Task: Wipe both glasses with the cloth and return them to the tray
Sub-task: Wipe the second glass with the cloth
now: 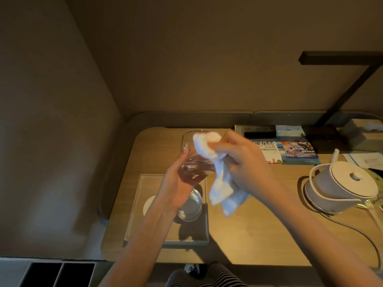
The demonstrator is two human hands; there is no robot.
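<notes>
My left hand (178,183) holds a clear glass (189,150) by its base, tilted with its mouth pointing up and away, above the tray. My right hand (246,162) grips a white cloth (209,150); the bunched end is pressed into the glass's mouth and the loose end hangs down below the hand. A second clear glass (191,208) stands on the pale rectangular tray (136,204) on the wooden desk, partly hidden by my left wrist. A white round coaster (148,204) lies on the tray beside it.
A white electric kettle (342,183) with its cord sits at the right of the desk (259,235). Brochures (298,152) and a socket strip (257,129) lie at the back. A tissue box (364,133) and a dark lamp arm (350,90) stand far right. Walls close the left and back.
</notes>
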